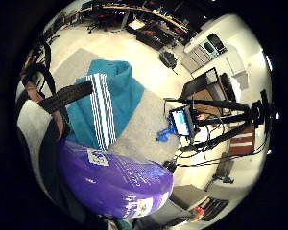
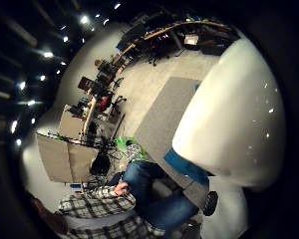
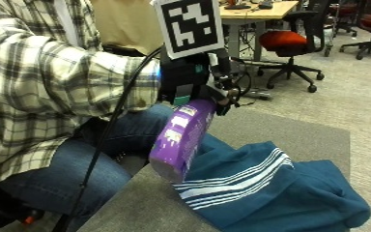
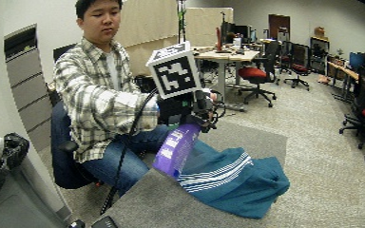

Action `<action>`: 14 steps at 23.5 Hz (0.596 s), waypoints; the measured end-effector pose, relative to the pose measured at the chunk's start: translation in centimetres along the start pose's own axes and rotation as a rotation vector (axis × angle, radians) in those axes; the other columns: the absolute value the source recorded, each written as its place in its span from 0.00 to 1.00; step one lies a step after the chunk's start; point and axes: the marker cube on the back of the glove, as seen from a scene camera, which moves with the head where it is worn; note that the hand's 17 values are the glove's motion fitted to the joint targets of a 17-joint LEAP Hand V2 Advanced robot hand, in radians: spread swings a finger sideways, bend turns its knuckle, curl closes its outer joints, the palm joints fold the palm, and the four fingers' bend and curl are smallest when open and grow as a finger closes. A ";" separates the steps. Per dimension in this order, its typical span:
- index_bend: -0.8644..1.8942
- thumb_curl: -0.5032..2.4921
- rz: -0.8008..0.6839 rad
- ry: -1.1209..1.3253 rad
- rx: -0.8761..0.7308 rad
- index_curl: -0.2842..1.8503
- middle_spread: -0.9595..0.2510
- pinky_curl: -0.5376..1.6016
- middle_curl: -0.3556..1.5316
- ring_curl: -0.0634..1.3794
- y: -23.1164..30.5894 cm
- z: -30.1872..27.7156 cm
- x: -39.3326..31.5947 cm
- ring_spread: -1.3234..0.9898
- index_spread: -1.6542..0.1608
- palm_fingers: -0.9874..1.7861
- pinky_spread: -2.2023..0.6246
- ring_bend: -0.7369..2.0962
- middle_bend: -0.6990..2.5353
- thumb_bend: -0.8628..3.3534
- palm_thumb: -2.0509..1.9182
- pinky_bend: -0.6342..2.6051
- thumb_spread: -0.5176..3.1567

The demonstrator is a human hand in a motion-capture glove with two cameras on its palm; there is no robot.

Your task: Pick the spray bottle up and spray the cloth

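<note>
Spray bottle (image 3: 180,138) gripped in right hand (image 3: 192,79), tilted above cloth (image 3: 269,193).

Spray bottle (image 3: 180,140) nozzle and gloved fingers hidden behind the rig.

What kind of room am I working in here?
Probably an open office or lab: swivel office chairs, one with a red seat, wooden desks loaded with equipment, grey carpet floor. The black-gloved right hand holds the purple plastic spray bottle over a teal white-striped cloth.
</note>
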 end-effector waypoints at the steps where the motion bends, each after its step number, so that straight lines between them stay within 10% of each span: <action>1: 0.37 0.43 -0.007 0.030 -0.021 0.34 0.61 0.42 0.46 0.36 -0.2 0.5 -0.4 0.47 0.74 0.80 0.72 0.47 0.36 0.20 0.79 0.37 0.20; 14: 0.37 0.43 -0.204 0.433 -0.294 0.35 0.61 0.42 0.46 0.36 -1.3 7.5 -3.1 0.47 0.74 0.80 0.71 0.47 0.36 0.20 0.79 0.36 0.20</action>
